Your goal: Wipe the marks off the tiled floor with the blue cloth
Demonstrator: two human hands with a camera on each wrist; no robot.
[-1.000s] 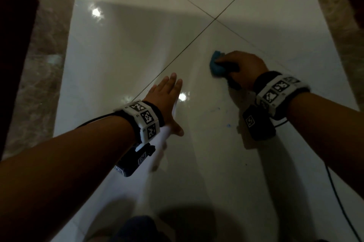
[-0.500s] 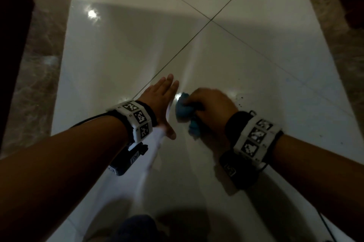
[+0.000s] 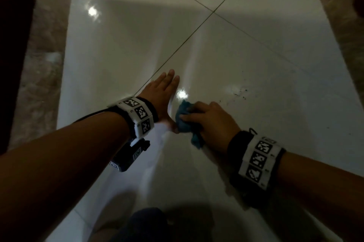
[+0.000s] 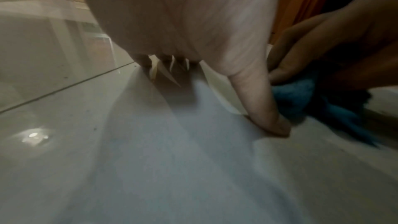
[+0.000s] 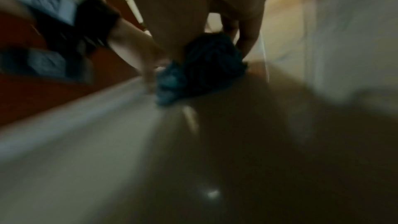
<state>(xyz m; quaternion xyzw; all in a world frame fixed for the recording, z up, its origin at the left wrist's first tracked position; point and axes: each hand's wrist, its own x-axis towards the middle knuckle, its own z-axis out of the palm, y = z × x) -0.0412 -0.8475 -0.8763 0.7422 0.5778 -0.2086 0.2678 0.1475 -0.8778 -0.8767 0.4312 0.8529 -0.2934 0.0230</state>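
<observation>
You have two hands and one blue cloth down on the tiled floor. Your right hand bunches the cloth under curled fingers; its far folds are hidden beneath the palm, and the right wrist view is blurred. Touching the cloth's left edge, your left hand lies flat, fingers straight. Beyond the cloth, rightward, small dark marks speckle the tile, too tiny to count.
</observation>
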